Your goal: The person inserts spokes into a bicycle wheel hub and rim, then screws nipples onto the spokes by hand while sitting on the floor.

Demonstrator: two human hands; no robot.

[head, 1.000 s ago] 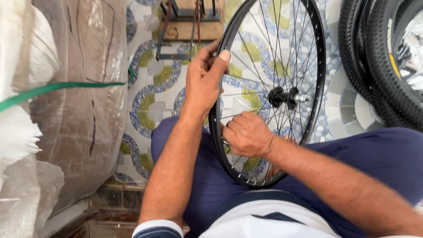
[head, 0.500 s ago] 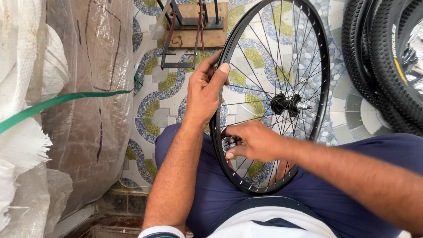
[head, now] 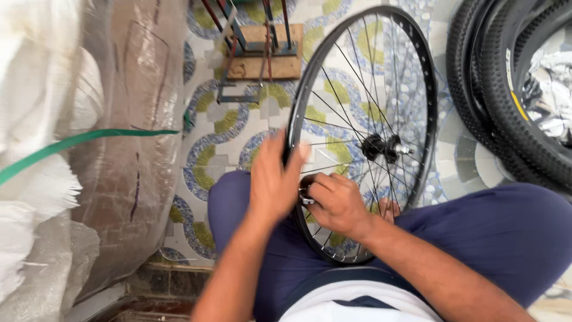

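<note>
Standing upright between the person's knees, the black spoked bicycle wheel rim point(head: 310, 95) has the left hand point(head: 274, 182) wrapped over its near edge in a closed grip. Just beside it, the right hand point(head: 336, 203) pinches a small metal tool point(head: 305, 197) against the rim, below the dark hub point(head: 381, 146).

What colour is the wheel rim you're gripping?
Black; the wheel rim is matte black with thin silver spokes, seen clearest in the head view.
</note>
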